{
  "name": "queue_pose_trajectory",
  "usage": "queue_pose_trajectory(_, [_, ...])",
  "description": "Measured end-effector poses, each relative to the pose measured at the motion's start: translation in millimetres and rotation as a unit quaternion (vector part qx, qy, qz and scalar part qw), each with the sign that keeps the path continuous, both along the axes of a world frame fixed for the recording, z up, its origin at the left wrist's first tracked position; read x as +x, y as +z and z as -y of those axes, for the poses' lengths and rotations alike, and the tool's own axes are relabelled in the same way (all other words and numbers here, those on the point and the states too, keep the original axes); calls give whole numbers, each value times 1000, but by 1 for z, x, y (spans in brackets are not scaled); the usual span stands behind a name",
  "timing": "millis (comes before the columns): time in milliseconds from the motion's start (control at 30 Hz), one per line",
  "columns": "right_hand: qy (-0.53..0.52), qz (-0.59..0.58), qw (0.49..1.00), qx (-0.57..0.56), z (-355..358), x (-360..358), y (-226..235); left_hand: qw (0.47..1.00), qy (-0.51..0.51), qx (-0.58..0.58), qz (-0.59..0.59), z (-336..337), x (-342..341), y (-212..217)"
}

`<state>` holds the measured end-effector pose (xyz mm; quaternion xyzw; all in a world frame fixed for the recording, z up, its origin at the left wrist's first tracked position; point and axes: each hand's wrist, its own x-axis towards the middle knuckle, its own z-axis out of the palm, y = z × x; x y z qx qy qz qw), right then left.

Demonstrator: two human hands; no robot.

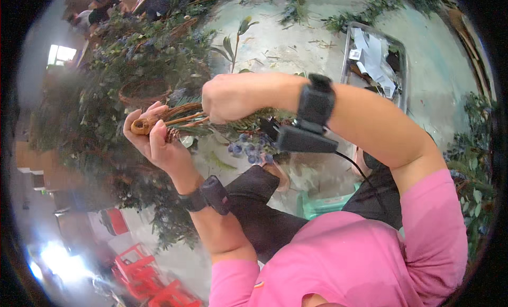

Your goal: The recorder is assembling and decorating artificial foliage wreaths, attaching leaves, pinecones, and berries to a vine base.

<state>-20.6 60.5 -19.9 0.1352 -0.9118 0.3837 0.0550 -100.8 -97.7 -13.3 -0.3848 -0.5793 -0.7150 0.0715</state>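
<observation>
My left hand (168,148) is closed around one end of a bundle of brown twigs (182,114), its fingertips curled over the rounded tip. Beside those fingers sits a small pine cone (173,134). Where the twigs run to the right, my right hand (227,99) is clenched in a fist against them; whatever its fingers pinch is hidden by the back of the hand. Blue berries (251,148) and green needles show below my right wrist. A thin sprig with leaves (233,50) rises just beyond the right fist.
Piled greenery (116,90) fills the left side. A clear plastic bin (405,69) holding paper scraps stands on the floor at the far right. A green stool (328,204) is under me, red stools (140,272) at lower left. Leafy garlands (365,16) lie farther off; people (100,8) are upper left.
</observation>
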Motion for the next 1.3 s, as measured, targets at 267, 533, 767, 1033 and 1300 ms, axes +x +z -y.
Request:
queue_pose_trajectory(267, [-32, 110, 993, 3, -30, -24, -12, 1000, -22, 1, 21, -1, -16, -4])
queue_pose_trajectory(533, [-382, 25, 861, -334, -105, 52, -146, 996, 43, 16, 78, 25, -45, -10])
queue_pose_trajectory(767, [-372, 66, 833, -405, -51, 50, -187, 994, 76, 16, 80, 53, -69, -18])
queue_pose_trajectory(1033, [-319, -209, 909, -167, 7, 12, -155, 995, 65, 11, 72, 40, -61, -16])
queue_pose_trajectory(1300, [-244, -32, 965, -93, 39, 10, -133, 989, 105, 15, 101, 43, -57, -14])
